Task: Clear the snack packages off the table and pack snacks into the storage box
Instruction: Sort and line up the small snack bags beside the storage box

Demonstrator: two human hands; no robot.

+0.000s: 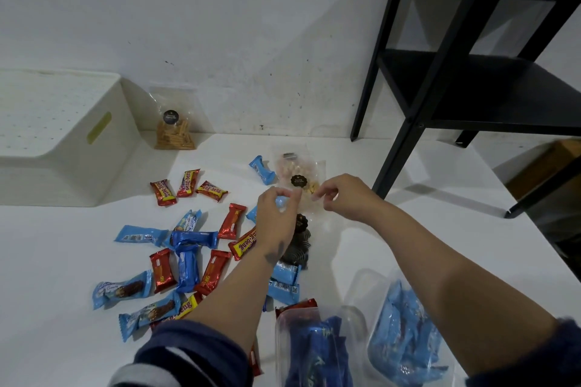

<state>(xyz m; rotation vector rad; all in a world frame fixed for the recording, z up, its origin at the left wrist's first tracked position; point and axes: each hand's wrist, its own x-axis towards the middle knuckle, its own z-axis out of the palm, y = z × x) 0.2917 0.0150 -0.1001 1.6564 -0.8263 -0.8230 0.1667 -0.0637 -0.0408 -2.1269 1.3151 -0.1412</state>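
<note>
Several red, dark blue and light blue snack bars (188, 248) lie scattered on the white table (63, 261). A clear bag of pale snacks (295, 171) with a black sticker lies at the far middle. My left hand (276, 214) and my right hand (342, 195) both pinch its near edge with thumb and fingertips. A light blue wrapper (280, 201) shows just behind my left fingers. A clear bag of dark cookies (301, 239) lies partly under my left wrist. Two clear storage boxes stand near me: one (283, 342) with dark blue bars, one (361, 289) with light blue bars.
A white perforated bin (63, 135) with a yellow handle slot stands at the far left. A clear bag of stick snacks (174, 132) leans on the wall beside it. A black shelf unit (440, 88) stands on the table's right side.
</note>
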